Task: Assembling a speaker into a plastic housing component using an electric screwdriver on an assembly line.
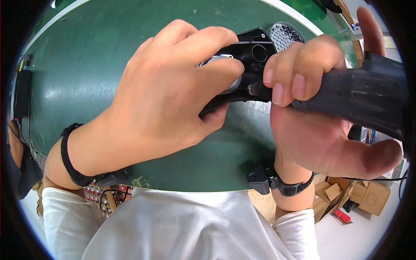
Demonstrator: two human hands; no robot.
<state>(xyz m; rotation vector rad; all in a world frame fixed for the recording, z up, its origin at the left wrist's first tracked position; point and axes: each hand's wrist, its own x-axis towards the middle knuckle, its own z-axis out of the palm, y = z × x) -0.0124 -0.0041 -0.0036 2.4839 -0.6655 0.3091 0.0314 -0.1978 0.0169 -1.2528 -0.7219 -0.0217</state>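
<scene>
My left hand (169, 82) is closed round a curved black plastic housing (253, 54), holding it above the green table. A silvery round piece on the housing shows between my fingers, mostly covered by them. My right hand (307, 82) grips a black electric screwdriver (359, 89) lying sideways, with fingers wrapped round its front end and the thumb stretched out. The screwdriver's bit points left and meets or nearly meets the housing's lower right edge. Whether a screw sits at the tip I cannot tell.
Behind the housing stands a round dish (285, 35) of small dark screws on the green table (86, 56). A black box-shaped device (21, 95) is at the left edge. Cardboard boxes (375, 197) and a red object (343, 216) are on the floor at lower right.
</scene>
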